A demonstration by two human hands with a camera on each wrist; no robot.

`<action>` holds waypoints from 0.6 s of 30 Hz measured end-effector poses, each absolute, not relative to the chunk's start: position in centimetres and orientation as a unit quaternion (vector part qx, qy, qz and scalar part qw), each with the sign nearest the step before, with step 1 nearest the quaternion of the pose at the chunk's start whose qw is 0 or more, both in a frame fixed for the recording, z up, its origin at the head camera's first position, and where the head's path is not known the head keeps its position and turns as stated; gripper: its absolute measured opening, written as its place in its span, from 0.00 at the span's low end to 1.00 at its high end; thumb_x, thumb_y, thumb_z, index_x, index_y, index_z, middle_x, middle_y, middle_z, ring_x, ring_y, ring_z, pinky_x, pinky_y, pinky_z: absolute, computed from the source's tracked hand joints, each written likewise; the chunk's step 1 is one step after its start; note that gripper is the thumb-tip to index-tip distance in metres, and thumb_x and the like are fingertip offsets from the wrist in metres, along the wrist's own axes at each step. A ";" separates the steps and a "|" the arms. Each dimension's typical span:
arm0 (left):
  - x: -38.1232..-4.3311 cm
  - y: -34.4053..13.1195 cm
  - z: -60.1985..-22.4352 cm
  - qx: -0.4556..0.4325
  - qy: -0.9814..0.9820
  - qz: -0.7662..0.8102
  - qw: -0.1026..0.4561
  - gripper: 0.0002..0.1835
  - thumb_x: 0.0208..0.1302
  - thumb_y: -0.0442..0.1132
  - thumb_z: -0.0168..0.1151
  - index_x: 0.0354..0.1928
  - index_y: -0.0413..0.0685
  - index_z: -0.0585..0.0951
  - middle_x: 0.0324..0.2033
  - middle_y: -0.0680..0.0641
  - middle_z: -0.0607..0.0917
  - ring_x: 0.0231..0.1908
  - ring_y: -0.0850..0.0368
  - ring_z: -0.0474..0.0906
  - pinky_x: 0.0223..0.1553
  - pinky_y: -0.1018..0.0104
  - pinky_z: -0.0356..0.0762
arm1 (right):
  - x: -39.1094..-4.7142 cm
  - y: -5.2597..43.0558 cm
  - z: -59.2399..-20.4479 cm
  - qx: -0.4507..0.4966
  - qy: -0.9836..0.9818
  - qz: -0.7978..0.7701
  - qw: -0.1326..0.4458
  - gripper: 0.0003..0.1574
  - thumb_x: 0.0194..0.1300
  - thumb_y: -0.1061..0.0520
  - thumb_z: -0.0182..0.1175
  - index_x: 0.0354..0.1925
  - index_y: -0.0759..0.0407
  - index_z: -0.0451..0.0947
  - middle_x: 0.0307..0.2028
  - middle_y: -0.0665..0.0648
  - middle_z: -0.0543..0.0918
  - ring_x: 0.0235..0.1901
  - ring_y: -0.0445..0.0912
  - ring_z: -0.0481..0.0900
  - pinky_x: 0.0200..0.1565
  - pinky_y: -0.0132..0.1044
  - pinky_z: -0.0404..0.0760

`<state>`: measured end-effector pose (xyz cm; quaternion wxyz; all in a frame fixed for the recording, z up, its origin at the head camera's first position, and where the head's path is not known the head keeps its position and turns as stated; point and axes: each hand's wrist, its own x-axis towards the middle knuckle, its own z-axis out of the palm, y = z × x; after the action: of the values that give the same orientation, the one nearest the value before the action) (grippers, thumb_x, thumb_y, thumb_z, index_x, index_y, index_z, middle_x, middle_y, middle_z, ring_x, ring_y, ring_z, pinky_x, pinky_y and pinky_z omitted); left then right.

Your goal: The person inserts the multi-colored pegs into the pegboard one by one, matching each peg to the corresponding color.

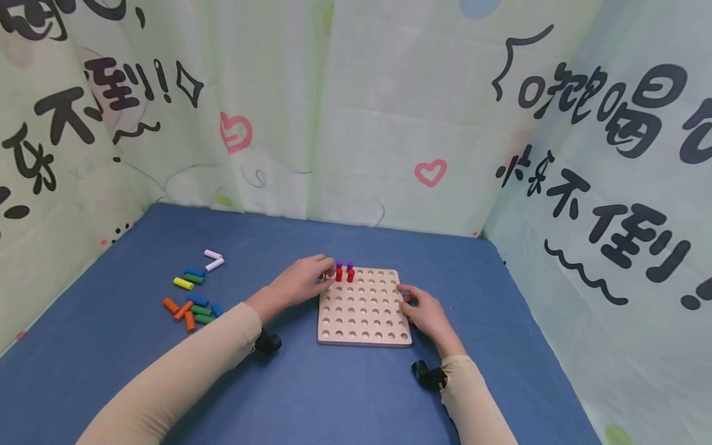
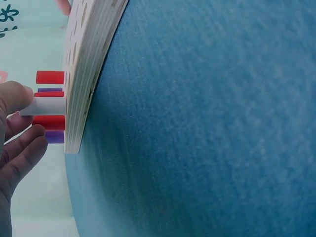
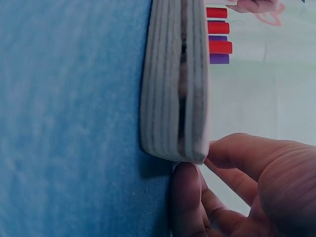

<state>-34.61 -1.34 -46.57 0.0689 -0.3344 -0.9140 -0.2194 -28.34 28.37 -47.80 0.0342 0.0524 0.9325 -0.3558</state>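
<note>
A square wooden pegboard (image 1: 364,312) with rows of round holes lies on the blue table. Red pegs (image 1: 350,275) and purple pegs (image 1: 350,266) stand upright near its far left corner. My left hand (image 1: 303,279) pinches a white peg (image 2: 47,106) between thumb and fingers; in the left wrist view its lower end meets the board's top beside the red pegs. Whether it sits in a hole cannot be told. At the board's right edge, my right hand (image 1: 424,312) holds the rim, its thumb (image 3: 186,187) against the side.
Loose pegs lie left of the board: white pegs (image 1: 214,264) at the back, a yellow peg (image 1: 183,283), green pegs (image 1: 201,319), blue pegs (image 1: 198,301) and orange pegs (image 1: 190,321). Printed curtains (image 1: 367,123) hang behind the table and at its sides.
</note>
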 end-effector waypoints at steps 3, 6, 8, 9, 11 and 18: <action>-34.7 -1.2 -46.6 -0.332 -0.914 -0.224 0.067 0.06 0.70 0.39 0.68 0.40 0.53 0.78 0.36 0.53 0.79 0.36 0.61 0.77 0.39 0.65 0.80 | -28.3 28.5 -47.8 0.054 0.933 -0.356 0.033 0.28 0.75 0.58 0.59 0.71 0.53 0.74 0.50 0.61 0.79 0.32 0.46 0.75 0.34 0.36 0.76; -34.7 -1.2 -46.8 -0.325 -0.913 -0.237 0.060 0.05 0.71 0.39 0.67 0.41 0.53 0.78 0.36 0.53 0.79 0.36 0.61 0.75 0.38 0.67 0.79 | -28.3 28.5 -47.8 0.053 0.932 -0.356 0.034 0.28 0.74 0.58 0.59 0.71 0.53 0.74 0.50 0.61 0.79 0.32 0.46 0.75 0.34 0.36 0.77; -34.7 -1.1 -46.9 -0.322 -0.911 -0.252 0.054 0.05 0.71 0.38 0.67 0.41 0.53 0.79 0.36 0.53 0.78 0.35 0.60 0.75 0.38 0.67 0.78 | -28.3 28.5 -47.8 0.053 0.932 -0.356 0.035 0.28 0.75 0.58 0.59 0.71 0.53 0.74 0.50 0.61 0.79 0.33 0.47 0.75 0.34 0.36 0.77; -34.6 -1.1 -46.9 -0.320 -0.909 -0.262 0.052 0.05 0.71 0.38 0.67 0.42 0.52 0.79 0.37 0.53 0.78 0.36 0.59 0.75 0.38 0.66 0.78 | -28.3 28.4 -47.9 0.054 0.932 -0.356 0.035 0.28 0.75 0.58 0.59 0.71 0.53 0.74 0.50 0.61 0.79 0.33 0.47 0.75 0.34 0.36 0.77; -34.6 -1.1 -47.0 -0.315 -0.905 -0.281 0.048 0.05 0.70 0.36 0.67 0.42 0.50 0.79 0.37 0.52 0.79 0.38 0.59 0.76 0.40 0.66 0.80 | -28.4 28.4 -47.8 0.055 0.932 -0.357 0.035 0.28 0.75 0.57 0.59 0.71 0.53 0.74 0.50 0.61 0.79 0.34 0.47 0.76 0.34 0.36 0.76; -34.3 -1.1 -47.6 -0.295 -0.888 -0.350 0.040 0.08 0.68 0.30 0.67 0.44 0.48 0.78 0.41 0.49 0.81 0.44 0.55 0.83 0.48 0.60 0.84 | -28.4 28.4 -47.8 0.053 0.933 -0.354 0.034 0.29 0.74 0.57 0.59 0.71 0.53 0.74 0.51 0.61 0.80 0.34 0.48 0.76 0.34 0.36 0.76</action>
<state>-34.30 -1.14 -47.56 0.0404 -0.2946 -0.8882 -0.3502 -28.36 28.36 -47.75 0.0338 0.0533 0.9332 -0.3538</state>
